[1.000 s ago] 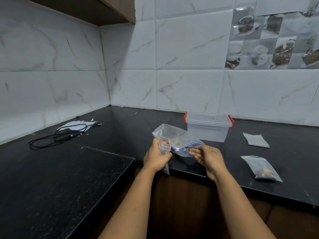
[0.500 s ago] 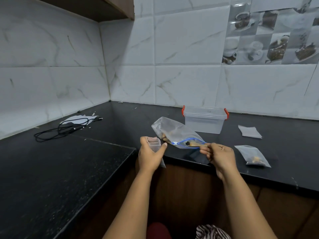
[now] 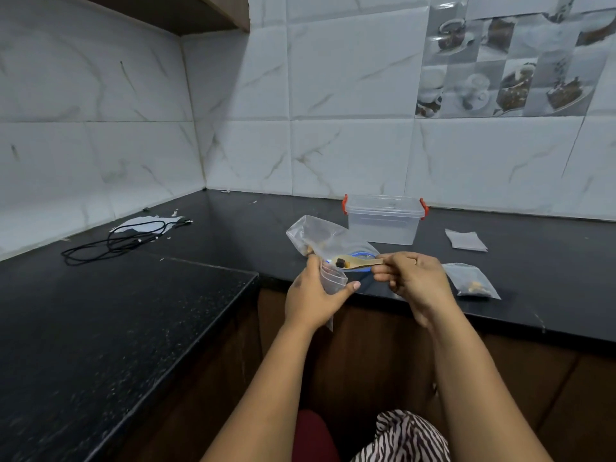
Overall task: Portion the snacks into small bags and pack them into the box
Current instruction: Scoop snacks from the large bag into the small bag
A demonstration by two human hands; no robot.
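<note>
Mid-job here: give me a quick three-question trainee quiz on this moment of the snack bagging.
1. True or false: the plastic box has its lid on.
2. What does the right hand hold? A) wooden spoon B) scissors C) cable
3. Where is the small bag being filled?

Key:
1. True.
2. A; it carries snacks.
3. In the left hand, off the counter edge, beside the big zip bag.
</note>
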